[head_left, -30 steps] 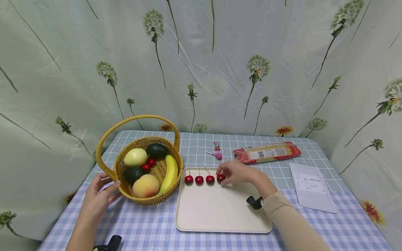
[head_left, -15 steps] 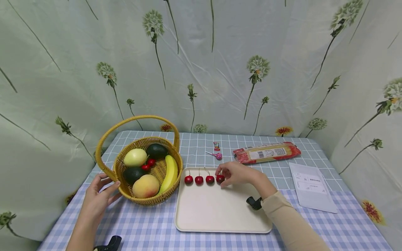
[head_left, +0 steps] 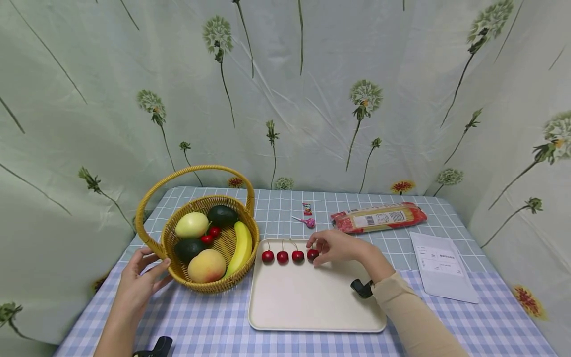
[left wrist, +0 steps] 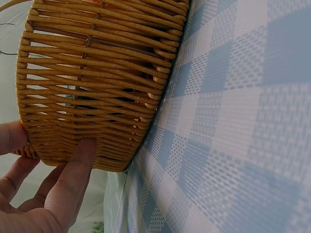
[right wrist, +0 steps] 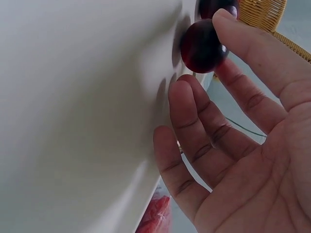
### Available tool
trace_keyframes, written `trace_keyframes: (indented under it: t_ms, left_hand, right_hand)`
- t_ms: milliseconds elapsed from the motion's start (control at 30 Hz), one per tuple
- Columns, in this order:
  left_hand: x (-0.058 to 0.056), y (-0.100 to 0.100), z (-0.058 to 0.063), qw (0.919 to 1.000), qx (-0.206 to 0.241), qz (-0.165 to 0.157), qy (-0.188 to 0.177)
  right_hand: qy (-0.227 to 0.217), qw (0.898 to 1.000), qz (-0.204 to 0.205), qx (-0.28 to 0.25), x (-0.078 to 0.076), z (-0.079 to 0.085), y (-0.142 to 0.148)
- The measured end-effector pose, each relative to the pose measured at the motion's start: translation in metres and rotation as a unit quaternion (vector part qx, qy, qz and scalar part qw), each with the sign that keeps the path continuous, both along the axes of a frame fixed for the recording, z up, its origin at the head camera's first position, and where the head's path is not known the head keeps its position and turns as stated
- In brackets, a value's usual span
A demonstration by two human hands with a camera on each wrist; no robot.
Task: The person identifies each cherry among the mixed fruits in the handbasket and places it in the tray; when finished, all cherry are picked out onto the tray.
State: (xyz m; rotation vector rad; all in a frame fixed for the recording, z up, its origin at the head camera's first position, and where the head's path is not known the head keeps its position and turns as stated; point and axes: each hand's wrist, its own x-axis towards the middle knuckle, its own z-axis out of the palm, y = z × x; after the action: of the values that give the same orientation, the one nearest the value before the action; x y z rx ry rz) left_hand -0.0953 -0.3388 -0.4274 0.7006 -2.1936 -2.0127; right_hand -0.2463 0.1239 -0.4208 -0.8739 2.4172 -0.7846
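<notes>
Between thumb and index finger, my right hand [head_left: 336,246] pinches a dark red cherry [right wrist: 201,46] at the tray's upper edge; its other fingers are loosely bent. To the left of it, three more cherries [head_left: 282,257] form a row on the cream tray [head_left: 316,302], stems pointing away. My left hand [head_left: 138,280] touches the outside of the yellow wicker basket [left wrist: 97,87], thumb near the rim and fingers relaxed. Inside the basket are a banana [head_left: 241,248], a peach [head_left: 207,266], two dark avocado-like fruits [head_left: 222,216], a pale yellow-green fruit [head_left: 192,225] and small red cherries [head_left: 214,231].
Behind the tray lie a lollipop [head_left: 309,222] and a small wrapped candy [head_left: 307,208]. A red-ended noodle packet [head_left: 379,217] lies at the back right, with a grey labelled pouch [head_left: 443,267] in front of it. The basket's tall handle [head_left: 196,168] arches overhead.
The right hand and its cherry have shifted very slightly left, closer to the row, then stayed nearly still. My left hand remains at the basket.
</notes>
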Motion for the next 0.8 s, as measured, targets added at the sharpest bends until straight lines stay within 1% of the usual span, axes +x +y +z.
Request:
trace_keyframes:
  t_ms: [167, 433, 567, 800]
  left_hand:
    - [0.001, 0.0, -0.001, 1.0, 0.0, -0.002, 0.006]
    - [0.001, 0.001, 0.0, 1.0, -0.004, -0.002, 0.0]
    - [0.0, 0.001, 0.0, 1.0, -0.007, -0.003, -0.001]
    - [0.0, 0.002, 0.0, 0.9999, -0.013, -0.001, -0.002]
  right_hand:
    - [0.005, 1.0, 0.0, -0.002, -0.002, 0.004, 0.002]
    - [0.034, 0.999, 0.022, -0.013, -0.008, 0.024, -0.002]
    - [0.05, 0.998, 0.04, -0.014, -0.01, 0.035, -0.013]
    - [0.053, 0.997, 0.062, -0.006, -0.013, 0.052, -0.046]
